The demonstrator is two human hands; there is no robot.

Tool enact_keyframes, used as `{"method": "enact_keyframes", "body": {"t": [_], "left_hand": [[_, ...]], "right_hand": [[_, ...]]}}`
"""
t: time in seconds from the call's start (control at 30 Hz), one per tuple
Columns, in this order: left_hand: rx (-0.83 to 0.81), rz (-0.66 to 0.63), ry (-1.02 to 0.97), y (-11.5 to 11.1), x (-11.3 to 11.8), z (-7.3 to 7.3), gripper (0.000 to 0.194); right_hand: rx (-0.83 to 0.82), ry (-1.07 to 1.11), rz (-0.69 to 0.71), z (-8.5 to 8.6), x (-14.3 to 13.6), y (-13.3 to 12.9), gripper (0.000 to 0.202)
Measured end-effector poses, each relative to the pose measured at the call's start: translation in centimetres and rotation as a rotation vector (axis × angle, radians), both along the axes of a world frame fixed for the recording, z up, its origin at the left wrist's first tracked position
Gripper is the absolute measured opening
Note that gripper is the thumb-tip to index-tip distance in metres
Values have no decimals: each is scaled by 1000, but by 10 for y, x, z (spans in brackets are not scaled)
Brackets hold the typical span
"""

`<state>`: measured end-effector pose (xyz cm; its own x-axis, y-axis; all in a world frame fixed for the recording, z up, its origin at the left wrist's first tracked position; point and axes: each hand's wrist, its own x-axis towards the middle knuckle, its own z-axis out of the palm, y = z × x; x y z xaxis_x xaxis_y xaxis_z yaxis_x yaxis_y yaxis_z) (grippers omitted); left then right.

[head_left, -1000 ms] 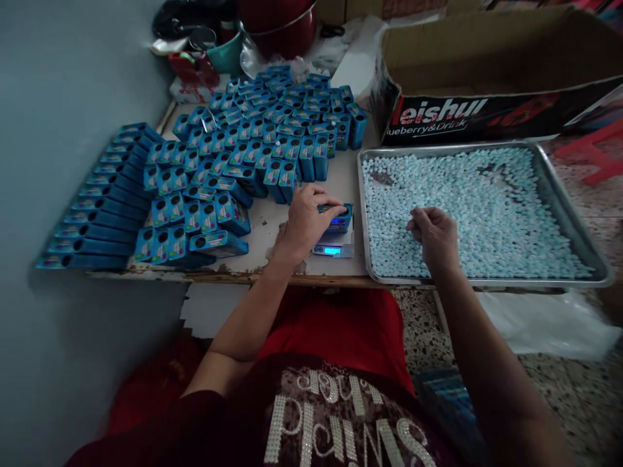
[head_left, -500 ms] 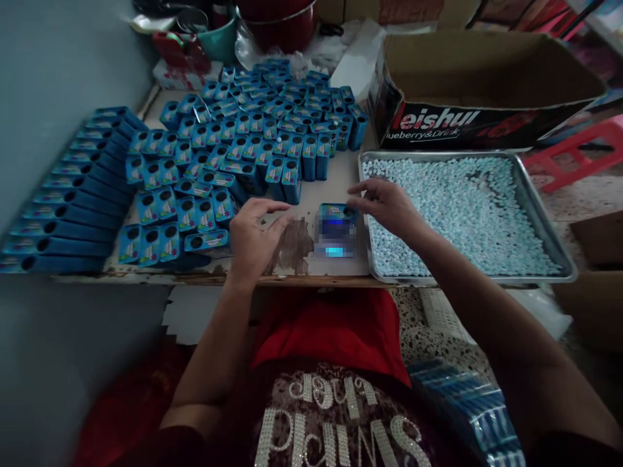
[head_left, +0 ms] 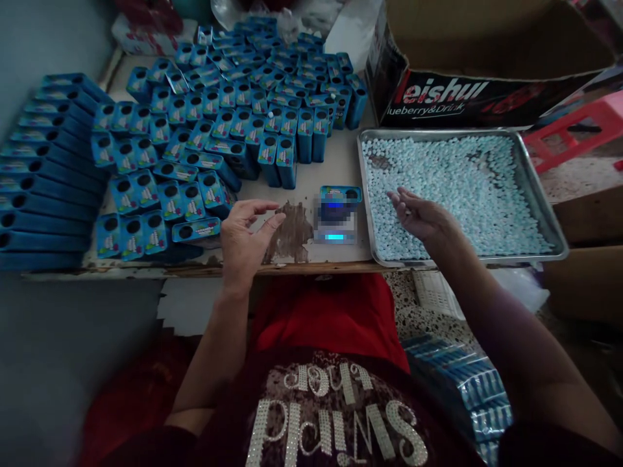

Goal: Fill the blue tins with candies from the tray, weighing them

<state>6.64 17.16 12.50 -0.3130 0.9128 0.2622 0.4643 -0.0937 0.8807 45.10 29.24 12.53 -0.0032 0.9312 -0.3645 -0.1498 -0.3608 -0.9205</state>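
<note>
My left hand [head_left: 247,237] hovers over the front of the table, thumb and fingers apart with nothing between them. My right hand [head_left: 418,217] is above the metal tray [head_left: 540,188], palm turned partly up and fingers curled. A small pale piece shows at its fingers, like the light blue and white candies [head_left: 462,194] spread in the tray. Between my hands, one blue box [head_left: 346,192] lies on a small device with a lit display [head_left: 335,235], mostly pixelated. Many blue boxes with round dark openings [head_left: 195,104] stand in a dense group left of it.
A row of blue boxes [head_left: 48,175] lines the left wall. Behind the tray stands an open cardboard carton [head_left: 448,97]. A red plastic stool [head_left: 579,133] is at the right. Wrapped blue packs [head_left: 467,383] are stacked below the table beside my right side.
My right hand has moved right, from beside the blue box on the device to over the candies, and its palm has turned up. My left hand stays open. The view has tilted slightly.
</note>
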Motion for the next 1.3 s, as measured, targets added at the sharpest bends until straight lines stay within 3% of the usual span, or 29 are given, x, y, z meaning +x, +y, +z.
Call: {"method": "enact_keyframes", "body": {"t": [0.07, 0.13, 0.37, 0.5, 0.73, 0.83, 1.0, 1.1, 1.2, 1.3], "left_hand": [[-14, -1, -15, 0, 0, -3, 20], [-30, -3, -29, 0, 0, -6, 21], [-86, -40, -11, 0, 3, -6, 23], [-78, -38, 9, 2, 2, -4, 24], [-84, -43, -2, 1, -1, -7, 28], [-74, -45, -6, 2, 0, -6, 27], [-69, -61, 15, 6, 2, -1, 24], [-87, -64, 19, 5, 5, -1, 24], [-109, -70, 11, 0, 8, -3, 25], [-121, -71, -8, -5, 8, -6, 29]], "right_hand": [[-138, 108, -31, 15, -13, 1, 18], [-143, 120, 8, 29, -22, 2, 17], [172, -152, 249, 60, -50, -5, 42], [307, -252, 334, 73, -68, -4, 38], [372, -404, 441, 71, -83, 7, 21], [365, -362, 350, 67, -74, 14, 8], [197, -175, 128, 55, -48, 18, 27], [123, -106, 103, 53, -45, 10, 27], [243, -177, 183, 64, -58, -2, 20], [507, -391, 300, 80, -80, -8, 15]]}}
